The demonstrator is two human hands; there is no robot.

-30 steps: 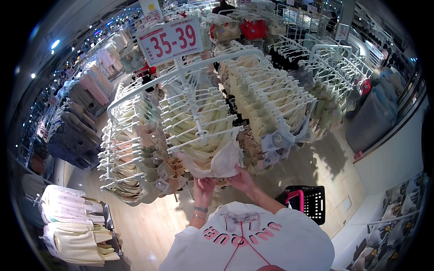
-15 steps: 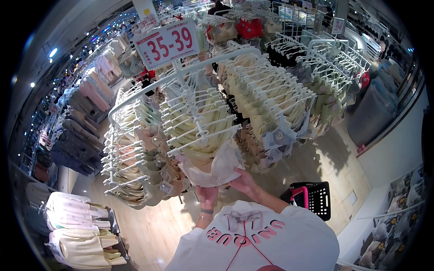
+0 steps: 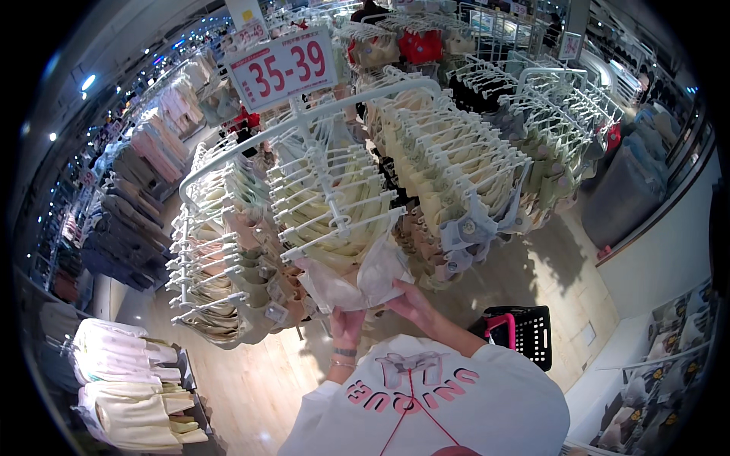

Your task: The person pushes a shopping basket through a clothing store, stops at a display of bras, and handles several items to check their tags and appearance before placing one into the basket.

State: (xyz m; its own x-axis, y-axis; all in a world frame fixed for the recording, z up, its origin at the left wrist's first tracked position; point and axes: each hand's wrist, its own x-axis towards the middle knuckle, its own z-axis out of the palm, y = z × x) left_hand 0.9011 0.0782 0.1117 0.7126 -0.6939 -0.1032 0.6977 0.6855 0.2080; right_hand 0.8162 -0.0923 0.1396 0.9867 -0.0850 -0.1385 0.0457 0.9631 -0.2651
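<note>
A pale pinkish-white bra (image 3: 355,285) hangs at the front of the middle arm of a white display rack (image 3: 304,121), on a white hanger (image 3: 342,234). My left hand (image 3: 347,325) grips its lower edge below the left cup, fingers partly hidden by the fabric. On the other side, my right hand (image 3: 408,299) holds the lower band by the right cup, thumb on the front. Behind it, several cream and pale yellow bras (image 3: 331,194) hang close together.
More bras (image 3: 228,281) hang on the arm to the left, and others (image 3: 456,175) to the right. A black basket with a pink handle (image 3: 532,334) stands on the floor at my right. Folded light garments (image 3: 125,380) are at the lower left. A price sign (image 3: 283,70) tops the rack.
The bra's cups have shifted a little and now stand out more separately. Both hands stay at its lower edge, and the view has shifted slightly.
</note>
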